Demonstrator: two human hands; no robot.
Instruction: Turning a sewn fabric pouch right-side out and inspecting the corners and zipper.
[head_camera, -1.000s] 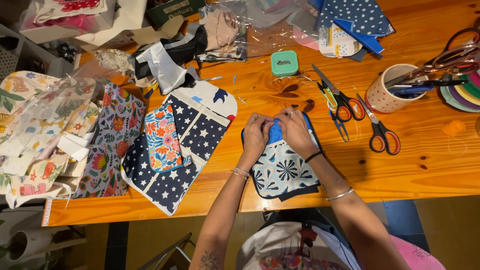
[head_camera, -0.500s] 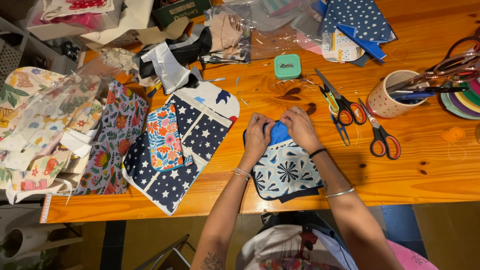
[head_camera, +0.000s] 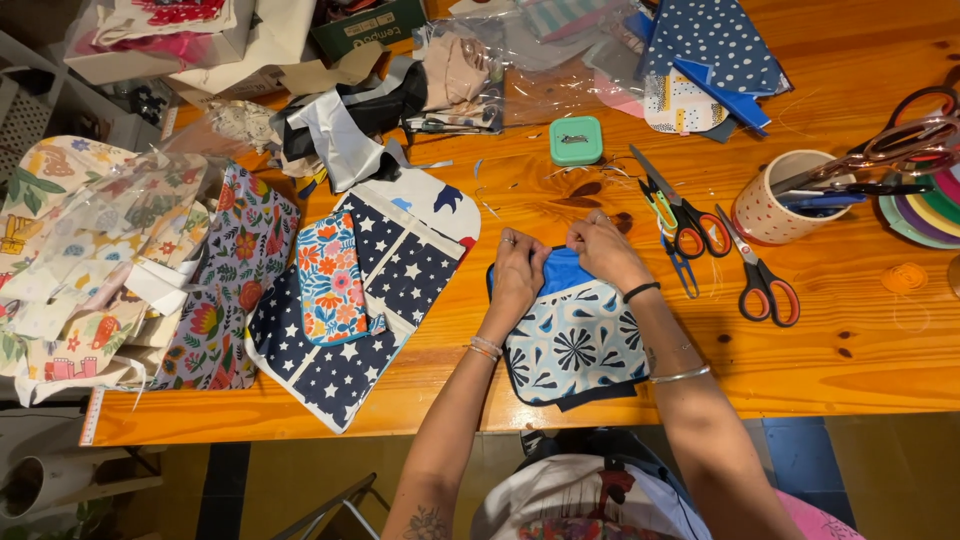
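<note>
A small fabric pouch (head_camera: 575, 345) with a pale blue flower print and a bright blue lining lies on the wooden table (head_camera: 880, 360) in front of me. My left hand (head_camera: 518, 268) pinches its upper left edge. My right hand (head_camera: 600, 248) grips the upper right edge, fingers curled over the blue lining. Both hands hold the top of the pouch close together.
To the left lie a navy star-print fabric piece (head_camera: 385, 330), an orange floral pouch (head_camera: 330, 280) and piles of printed fabric (head_camera: 90, 250). Two scissors (head_camera: 690, 215) (head_camera: 762, 272), a dotted cup of tools (head_camera: 785, 205) and a small green box (head_camera: 577, 140) sit on the right.
Both hands have stayed on the pouch's top edge, with small finger movements along the blue lining. The view has shifted slightly.
</note>
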